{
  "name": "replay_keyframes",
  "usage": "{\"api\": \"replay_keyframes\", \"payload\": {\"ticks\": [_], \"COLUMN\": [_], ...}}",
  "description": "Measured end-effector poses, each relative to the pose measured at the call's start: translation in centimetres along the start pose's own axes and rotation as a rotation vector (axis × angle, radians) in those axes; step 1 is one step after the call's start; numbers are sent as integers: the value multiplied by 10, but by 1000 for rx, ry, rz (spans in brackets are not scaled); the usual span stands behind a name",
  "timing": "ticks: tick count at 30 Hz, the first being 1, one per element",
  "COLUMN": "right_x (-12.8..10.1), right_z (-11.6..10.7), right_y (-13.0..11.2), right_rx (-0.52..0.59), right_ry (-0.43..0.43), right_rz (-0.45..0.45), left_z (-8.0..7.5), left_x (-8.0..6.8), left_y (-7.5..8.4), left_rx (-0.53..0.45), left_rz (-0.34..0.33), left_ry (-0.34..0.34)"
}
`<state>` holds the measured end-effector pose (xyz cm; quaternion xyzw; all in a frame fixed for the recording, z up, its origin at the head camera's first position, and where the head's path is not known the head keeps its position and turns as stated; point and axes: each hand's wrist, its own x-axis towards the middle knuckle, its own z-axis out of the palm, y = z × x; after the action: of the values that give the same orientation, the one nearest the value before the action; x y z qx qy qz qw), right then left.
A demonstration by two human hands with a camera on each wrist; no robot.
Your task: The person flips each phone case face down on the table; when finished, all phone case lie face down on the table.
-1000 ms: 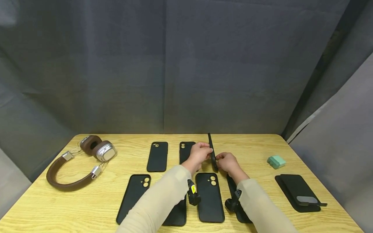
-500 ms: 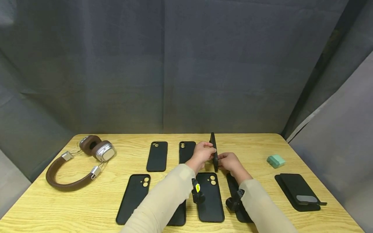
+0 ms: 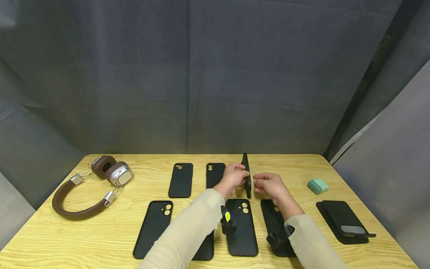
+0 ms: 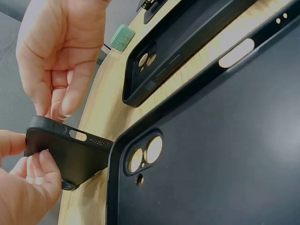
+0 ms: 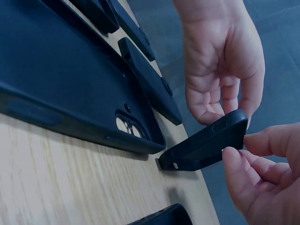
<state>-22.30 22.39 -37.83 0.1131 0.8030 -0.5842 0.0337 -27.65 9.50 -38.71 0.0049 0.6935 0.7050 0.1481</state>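
The left hand pinches a matte black, round-cornered case, stood on edge on the table between the back row and the front cases. The right hand hovers just beside it, fingers loosely curled, holding nothing. The table is pale, grained wood; wrinkled grey cloth hangs behind.

We see soft, even light from above the wooden table, with faint shadows under the headphones. Both wrist views blur close up; the head view bends at the table's edges.
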Motion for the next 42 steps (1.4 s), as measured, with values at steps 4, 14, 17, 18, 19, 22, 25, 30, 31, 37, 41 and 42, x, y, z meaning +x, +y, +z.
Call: {"api": "replay_keyframes", "payload": {"ticks": [4, 14, 17, 18, 19, 22, 25, 30, 31, 37, 41, 42], "right_x": [-2, -7, -8, -8, -8, -8, -7, -5, -5, -4, -4, -4], "right_z": [0, 3, 5, 5, 6, 9, 11, 12, 13, 13, 12, 11], "right_y": [-2, -8, -9, -9, -8, -7, -6, -6, -6, -7, -7, -7], "right_rx": [18, 51, 40, 35, 26, -6, -29, -35, -36, -36, -18, -11], "right_ry": [-5, -8, -4, -1, 1, 13, 29, 44, 47, 59, 75, 78], "right_rz": [-1, -20, -31, -33, -37, -39, -35, -35, -35, -40, -43, -44], "left_z": [1, 4, 4, 4, 4, 3, 3, 3, 3, 0, -4, -6], "left_x": [0, 3, 2, 2, 2, 1, 1, -1, -1, -1, 0, 0], "left_y": [0, -1, 0, 0, 0, 1, 0, 0, 1, 1, -1, -2], "left_rx": [-11, -26, -18, -16, -10, 12, 30, 35, 32, 17, -12, -26], "left_rz": [-10, -18, -24, -27, -28, -32, -30, -27, -27, -26, -19, -18], "left_ry": [-2, 2, 5, 7, 8, 8, 6, 7, 7, -10, -39, -44]}}
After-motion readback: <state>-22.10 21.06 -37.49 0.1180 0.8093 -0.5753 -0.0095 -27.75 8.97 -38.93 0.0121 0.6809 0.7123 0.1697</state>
